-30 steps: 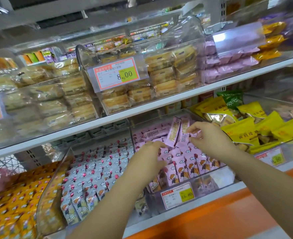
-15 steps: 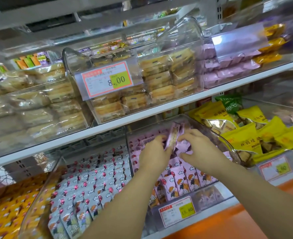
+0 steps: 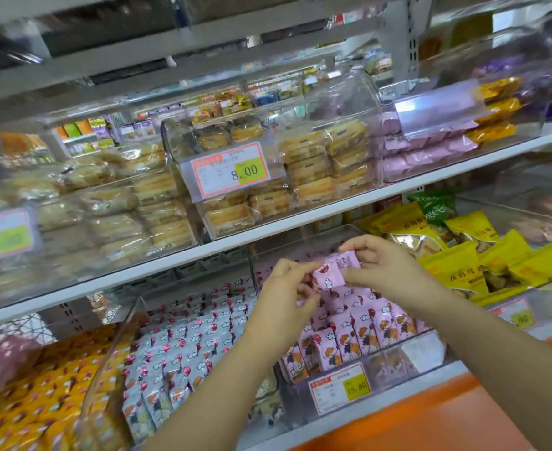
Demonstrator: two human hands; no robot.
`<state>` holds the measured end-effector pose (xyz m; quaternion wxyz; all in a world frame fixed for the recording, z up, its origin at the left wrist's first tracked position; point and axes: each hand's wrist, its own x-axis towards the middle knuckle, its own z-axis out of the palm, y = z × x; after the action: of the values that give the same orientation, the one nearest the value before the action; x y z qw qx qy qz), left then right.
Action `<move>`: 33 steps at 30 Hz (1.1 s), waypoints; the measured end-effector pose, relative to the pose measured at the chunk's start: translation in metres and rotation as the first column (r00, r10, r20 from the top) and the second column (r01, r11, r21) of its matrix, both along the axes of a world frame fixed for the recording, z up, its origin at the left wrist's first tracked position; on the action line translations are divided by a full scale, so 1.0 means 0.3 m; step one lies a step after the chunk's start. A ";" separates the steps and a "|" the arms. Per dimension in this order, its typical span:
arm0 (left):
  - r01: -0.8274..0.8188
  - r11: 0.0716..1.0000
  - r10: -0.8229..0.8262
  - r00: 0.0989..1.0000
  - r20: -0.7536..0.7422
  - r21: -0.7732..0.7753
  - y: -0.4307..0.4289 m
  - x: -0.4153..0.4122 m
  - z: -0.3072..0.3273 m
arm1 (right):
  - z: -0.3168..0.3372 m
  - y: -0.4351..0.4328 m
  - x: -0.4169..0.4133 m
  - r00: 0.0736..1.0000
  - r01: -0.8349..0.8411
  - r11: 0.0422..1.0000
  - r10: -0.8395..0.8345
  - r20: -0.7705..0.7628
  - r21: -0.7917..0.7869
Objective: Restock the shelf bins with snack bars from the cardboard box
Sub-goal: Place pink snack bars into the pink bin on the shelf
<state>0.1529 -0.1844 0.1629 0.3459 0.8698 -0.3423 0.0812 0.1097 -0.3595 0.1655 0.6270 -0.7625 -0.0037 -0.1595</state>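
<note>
Both hands hold one pink snack bar point(image 3: 333, 271) above the clear bin point(image 3: 408, 356) on the lower shelf. The left hand point(image 3: 287, 288) pinches its left end with curled fingers, and the right hand point(image 3: 382, 268) grips its right end between thumb and fingertips. The bar is in the air, just over the rows of matching pink bars point(image 3: 359, 333) standing upright in that bin (a price tag point(image 3: 339, 387) is on its front). The neighbouring bin point(image 3: 112, 362) to the left is packed with white-wrapped bars point(image 3: 183, 346), and further left lie orange packets point(image 3: 40, 385). To the right a bin is heaped with yellow bags point(image 3: 482, 255). On the shelf above, a lidded clear bin point(image 3: 343, 96) holds stacked wrapped cakes point(image 3: 310, 174) behind an 8.00 tag point(image 3: 232, 169).
</note>
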 end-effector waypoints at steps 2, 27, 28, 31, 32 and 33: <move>-0.019 1.000 0.019 0.999 0.051 -0.001 0.026 -0.018 0.023 | 0.026 0.017 -0.017 0.999 -0.045 0.999 0.045 -0.016 0.025; -0.295 0.915 0.236 0.945 -0.228 -0.274 0.212 -0.090 0.004 | 0.004 0.126 -0.040 0.923 -0.314 0.940 0.270 -0.274 -0.133; -0.300 0.911 0.242 0.945 -0.221 -0.284 0.211 -0.091 0.003 | -0.013 0.137 -0.035 0.908 -0.351 0.918 0.286 -0.305 -0.183; -0.286 0.923 0.245 0.953 -0.178 -0.258 0.216 -0.085 0.001 | -0.048 0.160 -0.014 0.927 -0.347 0.865 0.256 -0.274 -0.362; -0.276 0.933 0.241 0.956 -0.166 -0.231 0.214 -0.084 0.004 | -0.057 0.165 -0.007 0.935 -0.336 0.850 0.248 -0.253 -0.406; -0.267 0.943 0.240 0.959 -0.151 -0.199 0.211 -0.084 0.008 | -0.065 0.169 -0.001 0.941 -0.325 0.837 0.242 -0.235 -0.441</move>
<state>0.1279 -0.1210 0.1653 0.4461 0.8670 -0.1943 0.1074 0.1095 -0.3088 0.1459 0.4365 -0.8938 -0.1025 0.0066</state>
